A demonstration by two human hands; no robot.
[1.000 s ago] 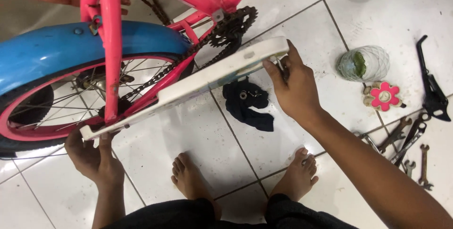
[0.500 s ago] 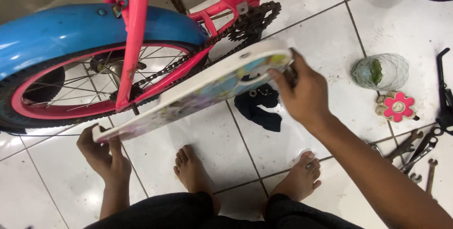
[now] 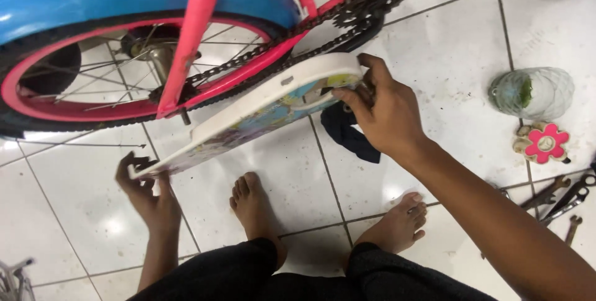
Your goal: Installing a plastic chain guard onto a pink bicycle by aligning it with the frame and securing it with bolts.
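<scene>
left hand [image 3: 149,198]: gripping the chain guard's [image 3: 248,115] narrow end
right hand [image 3: 385,112]: clamped on its wide end
chain [image 3: 347,18]: just above the guard

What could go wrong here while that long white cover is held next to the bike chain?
The right hand grips the white cover close to the chain, so fingers could get pinched or greasy. The left hand holds only the cover's thin far tip, so it might slip and drop toward the bare feet. Wrenches lie on the floor by the right foot, easy to step on.
</scene>
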